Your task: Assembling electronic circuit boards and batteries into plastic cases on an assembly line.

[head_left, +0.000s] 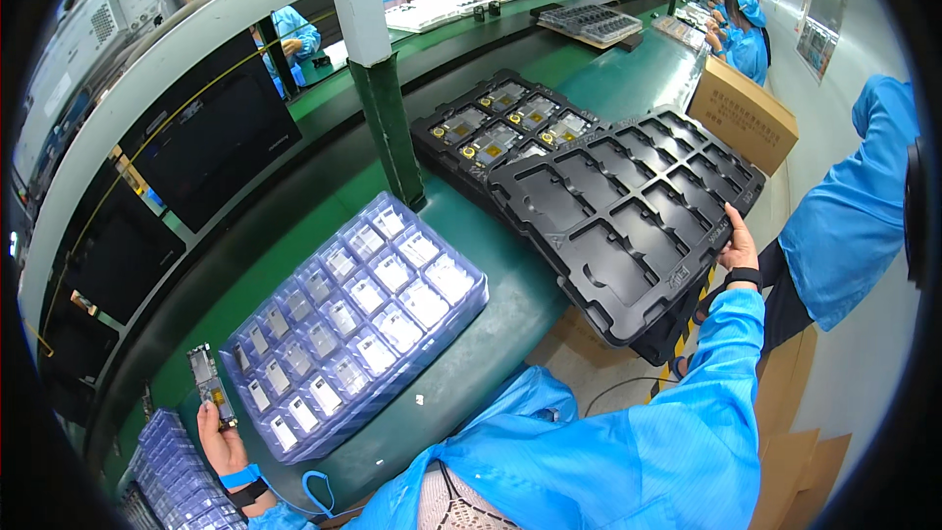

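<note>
Fingers of the right hand (738, 247) pinch the empty black tray (628, 216); keep it level. Left hand (221, 442) grips, seemingly, a small module (211, 383).

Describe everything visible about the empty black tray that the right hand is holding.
The empty black tray looks like thin moulded plastic, glossy, with two rows of rectangular pockets, all bare. It is tilted, its near end out past the edge of the green bench. The right hand grips its right edge. Its far end overlaps a black tray of small parts. More black trays seem stacked under it.
</note>
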A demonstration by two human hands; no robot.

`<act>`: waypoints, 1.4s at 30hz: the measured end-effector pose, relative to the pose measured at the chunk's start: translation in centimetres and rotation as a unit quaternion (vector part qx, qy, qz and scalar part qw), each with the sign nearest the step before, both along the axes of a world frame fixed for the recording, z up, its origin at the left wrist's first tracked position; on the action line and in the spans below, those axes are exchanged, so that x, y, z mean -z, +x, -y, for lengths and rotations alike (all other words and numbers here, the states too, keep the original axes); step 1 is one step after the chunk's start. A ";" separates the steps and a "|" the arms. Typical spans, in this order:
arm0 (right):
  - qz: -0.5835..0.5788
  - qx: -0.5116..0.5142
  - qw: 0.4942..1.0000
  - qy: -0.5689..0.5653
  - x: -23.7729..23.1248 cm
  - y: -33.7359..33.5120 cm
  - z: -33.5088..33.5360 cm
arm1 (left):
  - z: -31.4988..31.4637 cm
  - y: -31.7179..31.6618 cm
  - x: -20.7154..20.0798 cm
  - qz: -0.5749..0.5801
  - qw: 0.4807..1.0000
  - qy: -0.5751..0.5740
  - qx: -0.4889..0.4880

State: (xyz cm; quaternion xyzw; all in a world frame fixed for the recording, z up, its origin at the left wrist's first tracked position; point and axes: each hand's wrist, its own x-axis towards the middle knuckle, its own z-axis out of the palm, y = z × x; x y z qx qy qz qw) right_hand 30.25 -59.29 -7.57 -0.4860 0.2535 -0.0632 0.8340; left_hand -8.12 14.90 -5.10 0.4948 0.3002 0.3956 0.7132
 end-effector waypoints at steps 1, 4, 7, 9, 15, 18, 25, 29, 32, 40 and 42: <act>0.002 -0.001 1.000 -0.002 -0.7 -0.2 -0.7 | 0.0 -0.1 0.1 0.002 1.000 -0.002 -0.001; 0.134 0.024 0.986 0.101 -3.3 -0.6 -2.8 | -0.1 -0.2 0.4 0.013 1.000 -0.004 -0.004; 0.183 0.011 0.974 0.136 -4.2 -2.3 -5.4 | 0.0 -0.2 0.3 0.018 1.000 -0.007 -0.019; 0.186 0.009 0.969 0.161 -5.3 -3.6 -10.0 | 0.2 -0.5 0.0 0.020 1.000 0.005 0.000; 0.167 -0.051 0.921 0.348 -5.1 -2.3 -25.7 | 0.3 -0.7 0.1 0.038 0.999 -0.009 -0.021; 0.161 0.006 0.912 0.378 -3.0 -0.5 -31.5 | 0.7 -1.7 -0.3 0.031 0.999 -0.006 -0.008; 0.070 -0.112 0.955 0.266 1.1 -3.1 -35.6 | 0.5 -3.9 -0.3 0.022 0.999 -0.011 -0.030; 0.117 -0.348 0.929 -0.052 -2.5 -7.1 -34.7 | 0.8 -3.9 -0.8 0.020 0.999 -0.010 -0.024; 0.338 -0.098 0.736 -0.578 -3.7 -5.5 -32.4 | 1.4 -3.2 -1.5 0.031 0.999 -0.018 -0.021; 0.307 -0.155 0.539 -0.769 -1.2 -4.4 -31.2 | 3.5 -2.9 -2.3 0.157 0.977 -0.139 -0.045; 0.313 -0.170 0.536 -0.765 -1.4 -4.5 -31.3 | 3.1 -4.1 -1.1 0.191 0.971 -0.142 0.022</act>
